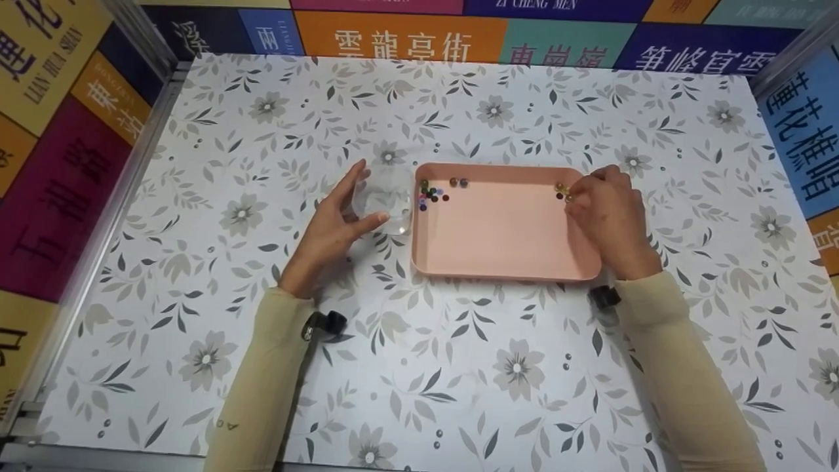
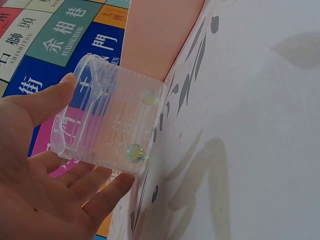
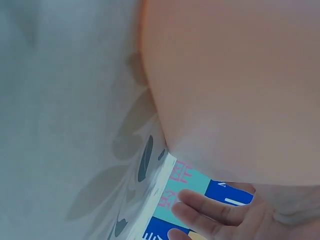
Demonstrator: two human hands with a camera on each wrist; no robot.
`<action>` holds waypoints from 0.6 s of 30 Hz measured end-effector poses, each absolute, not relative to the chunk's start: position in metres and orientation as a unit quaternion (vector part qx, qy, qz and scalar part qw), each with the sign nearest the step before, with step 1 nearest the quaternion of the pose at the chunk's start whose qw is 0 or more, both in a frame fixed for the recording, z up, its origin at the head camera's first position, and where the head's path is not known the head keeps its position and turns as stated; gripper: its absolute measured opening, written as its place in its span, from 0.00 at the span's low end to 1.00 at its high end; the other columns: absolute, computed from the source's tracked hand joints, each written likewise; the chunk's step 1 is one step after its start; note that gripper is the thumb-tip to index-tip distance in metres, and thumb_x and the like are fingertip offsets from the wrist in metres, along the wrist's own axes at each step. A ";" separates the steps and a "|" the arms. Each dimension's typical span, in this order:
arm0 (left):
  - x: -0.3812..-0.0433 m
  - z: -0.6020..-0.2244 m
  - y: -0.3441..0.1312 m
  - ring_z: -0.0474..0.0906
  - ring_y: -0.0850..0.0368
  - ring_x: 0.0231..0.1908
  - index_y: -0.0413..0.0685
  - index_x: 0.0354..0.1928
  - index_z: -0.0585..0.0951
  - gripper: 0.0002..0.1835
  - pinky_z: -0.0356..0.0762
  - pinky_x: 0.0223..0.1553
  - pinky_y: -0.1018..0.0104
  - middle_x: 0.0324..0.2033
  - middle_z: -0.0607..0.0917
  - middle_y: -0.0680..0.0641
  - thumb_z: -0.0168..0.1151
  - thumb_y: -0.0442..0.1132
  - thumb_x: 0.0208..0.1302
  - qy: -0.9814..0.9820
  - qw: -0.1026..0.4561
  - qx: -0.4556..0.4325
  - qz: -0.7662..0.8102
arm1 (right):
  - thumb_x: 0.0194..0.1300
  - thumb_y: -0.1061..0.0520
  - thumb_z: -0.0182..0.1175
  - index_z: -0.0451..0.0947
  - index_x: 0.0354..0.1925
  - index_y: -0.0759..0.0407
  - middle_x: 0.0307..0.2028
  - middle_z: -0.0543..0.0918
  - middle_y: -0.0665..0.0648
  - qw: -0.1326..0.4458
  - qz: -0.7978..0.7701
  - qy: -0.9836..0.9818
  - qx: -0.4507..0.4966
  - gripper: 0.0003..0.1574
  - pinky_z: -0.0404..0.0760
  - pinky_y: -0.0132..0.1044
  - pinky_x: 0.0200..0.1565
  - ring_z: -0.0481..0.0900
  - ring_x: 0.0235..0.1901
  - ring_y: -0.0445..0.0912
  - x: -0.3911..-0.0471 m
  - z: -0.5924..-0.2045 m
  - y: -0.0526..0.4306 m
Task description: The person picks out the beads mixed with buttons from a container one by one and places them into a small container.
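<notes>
A clear plastic box (image 2: 112,117) stands against the left side of a pink tray (image 1: 505,273). My left hand (image 1: 331,226) holds the box, thumb at its rim and fingers along the other side. Through its ribbed wall shows a clear marble with a yellow-green swirl (image 2: 135,153), with another glassy marble (image 2: 149,97) farther along. My right hand (image 1: 608,213) reaches over the tray's right wall, thumb and index fingertips right at a few small marbles (image 1: 560,188) in the far right corner. Whether it pinches one I cannot tell.
Several coloured marbles (image 1: 431,195) cluster in the tray's far left corner, and a pair of marbles (image 1: 459,182) lies by the back wall. A floral cloth (image 1: 419,341) covers the table. Panels with large lettering (image 1: 400,36) surround it at the back and sides.
</notes>
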State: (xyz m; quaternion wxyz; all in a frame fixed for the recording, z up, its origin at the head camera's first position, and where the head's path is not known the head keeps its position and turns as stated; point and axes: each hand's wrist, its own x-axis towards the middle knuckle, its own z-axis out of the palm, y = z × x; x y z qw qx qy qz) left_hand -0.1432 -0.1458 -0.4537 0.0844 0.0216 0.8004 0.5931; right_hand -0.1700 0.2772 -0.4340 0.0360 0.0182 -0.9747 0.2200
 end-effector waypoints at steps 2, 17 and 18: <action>-0.143 -0.453 -0.146 0.49 0.55 0.84 0.75 0.82 0.54 0.52 0.60 0.81 0.53 0.83 0.58 0.54 0.75 0.47 0.64 0.801 0.085 0.021 0.592 | 0.65 0.63 0.70 0.86 0.47 0.65 0.58 0.76 0.71 0.035 0.218 -0.975 0.017 0.13 0.70 0.70 0.55 0.73 0.57 0.71 -0.170 -0.434 0.277; -0.143 -0.455 -0.147 0.47 0.55 0.84 0.72 0.83 0.53 0.51 0.60 0.82 0.52 0.83 0.58 0.52 0.74 0.46 0.65 0.802 0.085 0.034 0.591 | 0.65 0.63 0.67 0.87 0.42 0.65 0.54 0.77 0.70 0.043 0.220 -0.974 0.032 0.08 0.68 0.71 0.56 0.72 0.57 0.68 -0.168 -0.436 0.278; -0.143 -0.454 -0.147 0.47 0.54 0.84 0.71 0.83 0.53 0.52 0.59 0.82 0.51 0.83 0.58 0.52 0.74 0.45 0.65 0.801 0.086 0.033 0.592 | 0.65 0.63 0.67 0.87 0.42 0.65 0.54 0.77 0.70 0.043 0.222 -0.974 0.032 0.07 0.68 0.71 0.56 0.72 0.57 0.69 -0.168 -0.436 0.278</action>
